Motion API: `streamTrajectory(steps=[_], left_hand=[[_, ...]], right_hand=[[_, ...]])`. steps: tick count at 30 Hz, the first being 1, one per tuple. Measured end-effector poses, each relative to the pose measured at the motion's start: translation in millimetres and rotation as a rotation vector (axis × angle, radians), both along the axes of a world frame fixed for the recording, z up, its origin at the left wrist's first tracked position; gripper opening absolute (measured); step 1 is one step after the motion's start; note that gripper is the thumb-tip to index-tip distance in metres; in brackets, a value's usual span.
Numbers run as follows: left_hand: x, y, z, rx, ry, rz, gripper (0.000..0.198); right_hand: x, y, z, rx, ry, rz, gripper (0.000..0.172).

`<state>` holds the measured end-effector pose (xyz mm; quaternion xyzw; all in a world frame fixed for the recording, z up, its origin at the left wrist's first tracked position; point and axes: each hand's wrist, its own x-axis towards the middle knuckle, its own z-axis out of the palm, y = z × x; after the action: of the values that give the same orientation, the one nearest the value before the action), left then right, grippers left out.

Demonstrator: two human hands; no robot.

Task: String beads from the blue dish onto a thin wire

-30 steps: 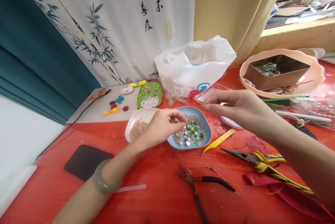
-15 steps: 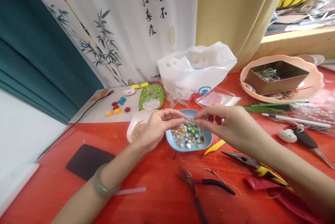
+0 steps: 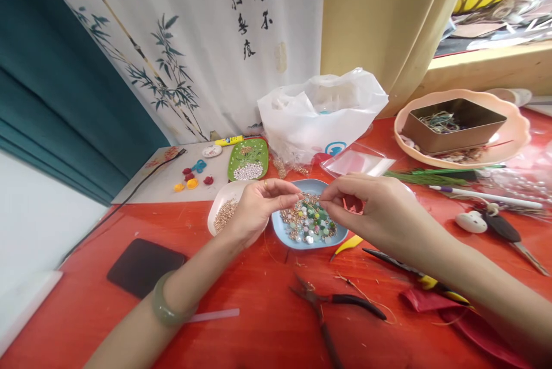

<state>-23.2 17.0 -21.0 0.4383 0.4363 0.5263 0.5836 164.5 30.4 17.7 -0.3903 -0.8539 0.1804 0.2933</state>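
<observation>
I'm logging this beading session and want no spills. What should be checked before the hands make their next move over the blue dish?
1. Left hand fingertips pinched together over the blue dish: ok.
2. Right hand fingertips pinched, facing the left: ok.
3. What is pinched between them: cannot tell, too small.
4. Blue dish flat on the red table, beads inside: ok.
5. White dish of gold beads close beside the left hand: not ok, easily knocked.
6. Black pliers clear of both hands: ok.

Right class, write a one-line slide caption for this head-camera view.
Left hand and right hand pinch together above a blue dish of mixed beads on a red table.
</observation>
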Motion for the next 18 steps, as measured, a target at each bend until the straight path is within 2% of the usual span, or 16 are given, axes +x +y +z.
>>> streamTrajectory(steps=[18], left_hand=[[-0.9, 1.2, -2.4, 0.033, 0.034, -0.009, 0.013]], right_hand=[[-1.7, -1.0, 0.4, -0.008, -0.009, -0.012, 0.014]])
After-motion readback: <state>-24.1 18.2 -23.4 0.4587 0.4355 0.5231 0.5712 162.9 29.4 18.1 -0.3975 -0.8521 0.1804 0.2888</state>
